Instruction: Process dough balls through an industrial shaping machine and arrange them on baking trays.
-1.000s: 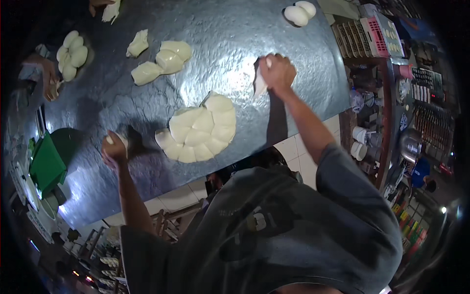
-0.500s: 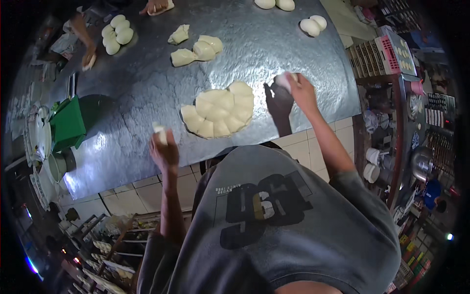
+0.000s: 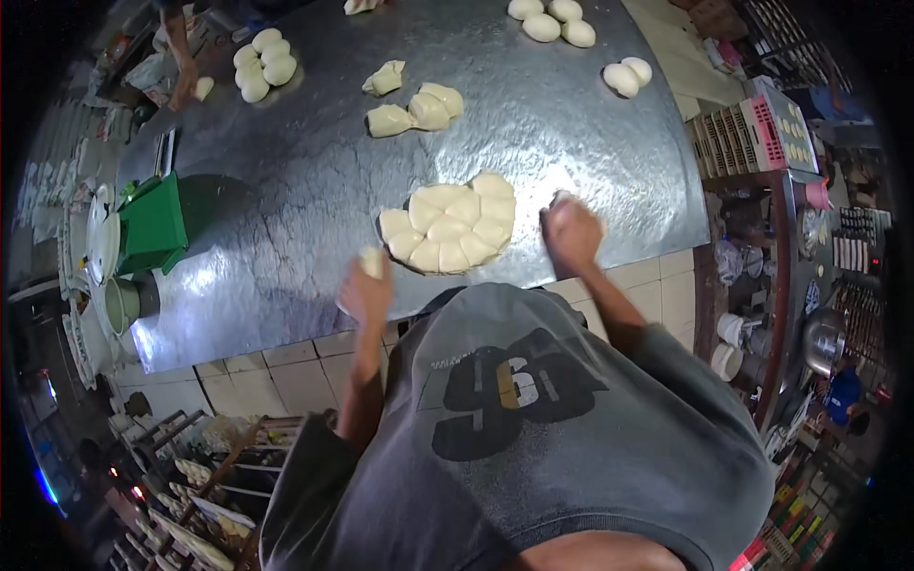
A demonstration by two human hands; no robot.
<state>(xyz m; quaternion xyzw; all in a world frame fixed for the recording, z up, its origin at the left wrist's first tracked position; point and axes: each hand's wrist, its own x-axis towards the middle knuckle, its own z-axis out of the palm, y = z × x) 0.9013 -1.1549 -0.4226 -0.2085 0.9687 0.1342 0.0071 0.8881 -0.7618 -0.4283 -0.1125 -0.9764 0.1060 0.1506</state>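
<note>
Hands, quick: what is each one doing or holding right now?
Left hand: closed on a small dough piece.
Right hand: cupped over another dough lump on the metal table; grip cannot be told.

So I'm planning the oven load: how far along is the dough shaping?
Done: rounded balls and lie at the metal table's far side. In hand: left hand and right hand each press a dough piece. Left: the cut cluster between them and rough pieces beyond.

Hands [image 3: 367, 290] on dough pieces [image 3: 373, 261] beside cluster [image 3: 449, 226]
</note>
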